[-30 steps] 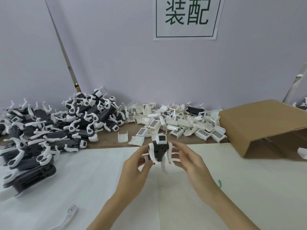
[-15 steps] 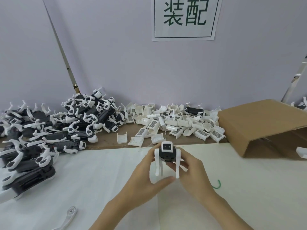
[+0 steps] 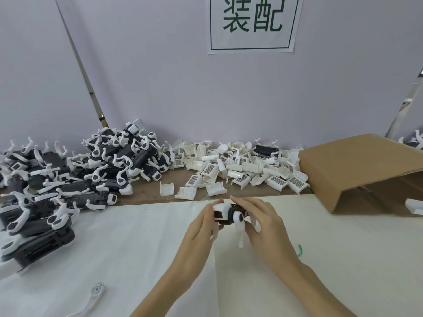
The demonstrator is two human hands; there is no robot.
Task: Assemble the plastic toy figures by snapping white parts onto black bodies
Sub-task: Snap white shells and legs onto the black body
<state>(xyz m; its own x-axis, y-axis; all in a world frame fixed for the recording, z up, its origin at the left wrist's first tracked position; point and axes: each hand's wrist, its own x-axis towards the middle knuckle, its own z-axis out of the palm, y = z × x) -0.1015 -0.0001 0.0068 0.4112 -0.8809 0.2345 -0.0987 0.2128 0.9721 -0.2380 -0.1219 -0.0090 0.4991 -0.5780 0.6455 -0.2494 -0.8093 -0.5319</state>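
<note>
A toy figure (image 3: 230, 216) with a black body, a white head cap and white legs hanging down is held between both hands above the white sheet. My left hand (image 3: 200, 234) grips its left end at the white cap. My right hand (image 3: 265, 225) covers its right side and top, hiding the rear of the body. A heap of loose white parts (image 3: 240, 170) lies along the wall behind. Many assembled black-and-white figures (image 3: 75, 179) are piled at the left.
A brown cardboard box (image 3: 366, 165) lies on its side at the right, with a white part (image 3: 414, 205) at its mouth. A single white leg piece (image 3: 97, 294) lies near the front left. A small green scrap (image 3: 299, 250) sits right of my hands. A paper sign (image 3: 253, 24) hangs on the wall.
The figure has been turned from facing me upright to lying sideways, its head cap now toward the left. Both hands shifted slightly away from me with it.
</note>
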